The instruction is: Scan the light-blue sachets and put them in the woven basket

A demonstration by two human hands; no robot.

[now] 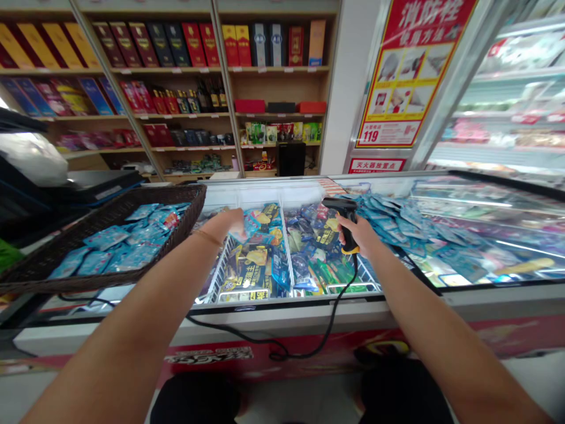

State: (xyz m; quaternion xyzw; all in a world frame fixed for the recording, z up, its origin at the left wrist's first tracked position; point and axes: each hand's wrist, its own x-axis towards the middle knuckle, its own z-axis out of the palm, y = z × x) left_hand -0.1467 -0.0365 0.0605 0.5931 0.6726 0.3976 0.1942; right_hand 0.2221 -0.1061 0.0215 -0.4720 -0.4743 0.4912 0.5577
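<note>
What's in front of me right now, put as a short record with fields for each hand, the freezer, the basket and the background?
Left hand: motion-blurred, at a blue packet; grip unclear
Right hand: holding a black handheld scanner
Freezer: wire baskets of packaged goods; heap of blue packets on its right side
Wicker basket: at the left, containing similar packets
Background: shelves of boxes; red-and-yellow poster
</note>
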